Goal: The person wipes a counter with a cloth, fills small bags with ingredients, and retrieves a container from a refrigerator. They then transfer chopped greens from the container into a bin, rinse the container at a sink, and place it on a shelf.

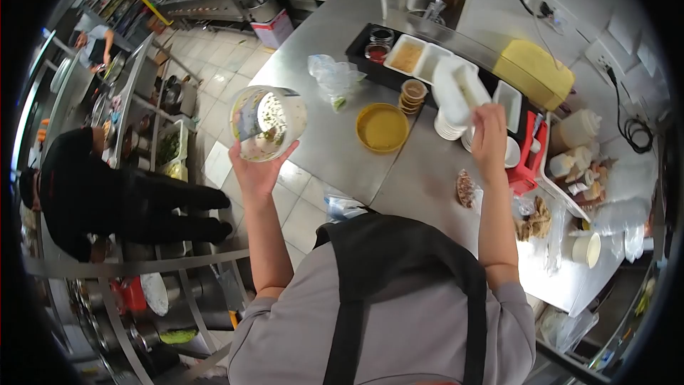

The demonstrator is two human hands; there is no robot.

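Observation:
My left hand (265,165) grips a clear round plastic tub (292,110) from below, held up at the left of the steel counter. Inside it, white and green bits lie low and against the wall. My right hand (490,128) is closed, fingertips together, at the lower end of a whitish, lid-like plastic piece (450,89). That piece is tilted beside an oblong white container (470,85) in a black tray (363,68). Whether the fingers hold the piece or something small is hidden. White stacked cups (449,125) stand just below the piece.
On the steel counter (328,142) sit a yellow round lid (382,128), stacked small cups (412,94), a plastic bag (333,78) and a bag of nuts-like bits (466,189). A red caddy (529,160) stands right. A co-worker in black (107,185) bends at the left.

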